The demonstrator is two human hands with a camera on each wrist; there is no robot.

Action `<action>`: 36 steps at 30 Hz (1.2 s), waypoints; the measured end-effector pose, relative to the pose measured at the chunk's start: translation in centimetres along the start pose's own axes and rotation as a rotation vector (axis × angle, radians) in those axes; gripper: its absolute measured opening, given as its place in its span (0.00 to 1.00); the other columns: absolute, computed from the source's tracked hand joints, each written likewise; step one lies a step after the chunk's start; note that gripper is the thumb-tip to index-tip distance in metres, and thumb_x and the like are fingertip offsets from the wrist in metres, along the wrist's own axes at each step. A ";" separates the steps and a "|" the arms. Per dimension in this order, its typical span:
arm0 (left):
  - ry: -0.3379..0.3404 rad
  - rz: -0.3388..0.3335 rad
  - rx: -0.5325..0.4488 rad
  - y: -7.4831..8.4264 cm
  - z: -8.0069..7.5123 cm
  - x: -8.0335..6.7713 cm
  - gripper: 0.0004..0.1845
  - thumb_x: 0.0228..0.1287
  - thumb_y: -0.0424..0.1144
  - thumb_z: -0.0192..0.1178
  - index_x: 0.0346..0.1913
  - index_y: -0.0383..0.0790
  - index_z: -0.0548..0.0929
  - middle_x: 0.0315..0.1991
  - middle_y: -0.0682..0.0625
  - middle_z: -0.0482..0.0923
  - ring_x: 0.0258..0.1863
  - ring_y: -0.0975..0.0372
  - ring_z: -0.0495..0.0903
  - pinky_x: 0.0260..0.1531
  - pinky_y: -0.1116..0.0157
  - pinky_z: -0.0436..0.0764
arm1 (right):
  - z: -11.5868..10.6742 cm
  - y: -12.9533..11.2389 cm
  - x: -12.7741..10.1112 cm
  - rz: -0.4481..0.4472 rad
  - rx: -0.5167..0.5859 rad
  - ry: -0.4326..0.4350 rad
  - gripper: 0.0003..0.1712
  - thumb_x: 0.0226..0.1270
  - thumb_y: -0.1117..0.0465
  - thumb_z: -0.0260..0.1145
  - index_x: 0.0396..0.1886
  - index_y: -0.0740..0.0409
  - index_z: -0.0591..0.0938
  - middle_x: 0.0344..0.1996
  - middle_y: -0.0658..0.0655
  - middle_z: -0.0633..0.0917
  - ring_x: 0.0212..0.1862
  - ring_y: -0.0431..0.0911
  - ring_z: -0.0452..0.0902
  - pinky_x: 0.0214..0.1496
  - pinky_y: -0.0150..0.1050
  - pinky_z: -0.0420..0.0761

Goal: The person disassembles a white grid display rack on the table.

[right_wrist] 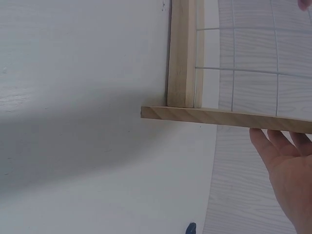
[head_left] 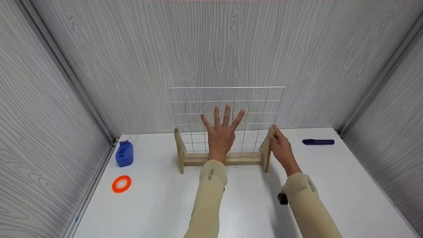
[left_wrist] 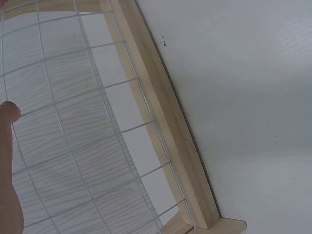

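A white wire grid panel (head_left: 257,105) stands upright in a light wooden stand (head_left: 198,161) at the middle of the white table (head_left: 158,205). My left hand (head_left: 223,130) is spread flat against the near face of the grid, fingers straight and apart. The left wrist view shows the grid (left_wrist: 73,146), the stand's base rail (left_wrist: 165,126) and one finger (left_wrist: 7,161) at the edge. My right hand (head_left: 280,145) rests on the stand's right end piece (head_left: 266,150), near its top. In the right wrist view its fingers (right_wrist: 287,165) lie fairly straight along that end piece (right_wrist: 219,117).
A blue tape dispenser (head_left: 124,153) and an orange tape roll (head_left: 121,183) lie at the table's left side. A dark blue marker (head_left: 318,141) lies at the back right. Grey wood-grain walls close in the table on three sides.
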State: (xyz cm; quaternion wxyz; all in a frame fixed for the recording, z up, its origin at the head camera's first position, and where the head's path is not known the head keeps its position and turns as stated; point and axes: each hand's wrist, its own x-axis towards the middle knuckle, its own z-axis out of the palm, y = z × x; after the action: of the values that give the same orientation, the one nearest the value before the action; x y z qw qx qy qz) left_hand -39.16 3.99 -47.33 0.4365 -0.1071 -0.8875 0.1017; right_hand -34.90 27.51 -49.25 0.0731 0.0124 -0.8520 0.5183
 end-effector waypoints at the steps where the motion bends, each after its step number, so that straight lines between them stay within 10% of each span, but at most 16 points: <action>1: 0.012 -0.001 -0.009 0.0 0.0 0.0 0.53 0.58 0.57 0.68 0.79 0.75 0.43 0.78 0.48 0.56 0.77 0.44 0.60 0.64 0.26 0.62 | 0.0 0.0 0.0 -0.001 -0.006 0.003 0.34 0.85 0.54 0.45 0.83 0.51 0.48 0.69 0.70 0.72 0.65 0.62 0.73 0.61 0.55 0.80; 5: 0.034 -0.004 -0.033 0.0 0.1 0.0 0.53 0.57 0.55 0.70 0.78 0.76 0.46 0.77 0.48 0.58 0.76 0.44 0.61 0.64 0.26 0.63 | 0.1 0.0 0.1 0.006 -0.012 0.012 0.34 0.85 0.54 0.45 0.83 0.50 0.49 0.62 0.69 0.76 0.55 0.62 0.74 0.55 0.50 0.81; 12: 0.006 0.001 -0.035 -0.1 -0.2 0.0 0.55 0.56 0.59 0.71 0.78 0.76 0.44 0.78 0.47 0.55 0.76 0.44 0.60 0.64 0.26 0.62 | -0.1 -0.1 0.2 0.023 0.037 -0.018 0.34 0.85 0.56 0.44 0.84 0.51 0.48 0.76 0.70 0.64 0.74 0.61 0.66 0.66 0.60 0.76; 36: 0.044 -0.001 -0.012 0.0 0.0 0.1 0.50 0.59 0.55 0.68 0.79 0.75 0.49 0.82 0.54 0.52 0.76 0.45 0.64 0.63 0.26 0.64 | -0.2 -0.2 0.2 0.005 -0.062 -0.012 0.33 0.85 0.57 0.44 0.83 0.55 0.49 0.77 0.71 0.60 0.77 0.64 0.60 0.68 0.59 0.75</action>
State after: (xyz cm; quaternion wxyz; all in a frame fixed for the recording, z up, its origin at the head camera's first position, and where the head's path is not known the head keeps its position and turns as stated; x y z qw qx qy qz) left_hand -39.23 4.04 -47.30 0.4554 -0.1115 -0.8783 0.0939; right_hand -35.02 27.64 -48.95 0.0672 0.0111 -0.8681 0.4916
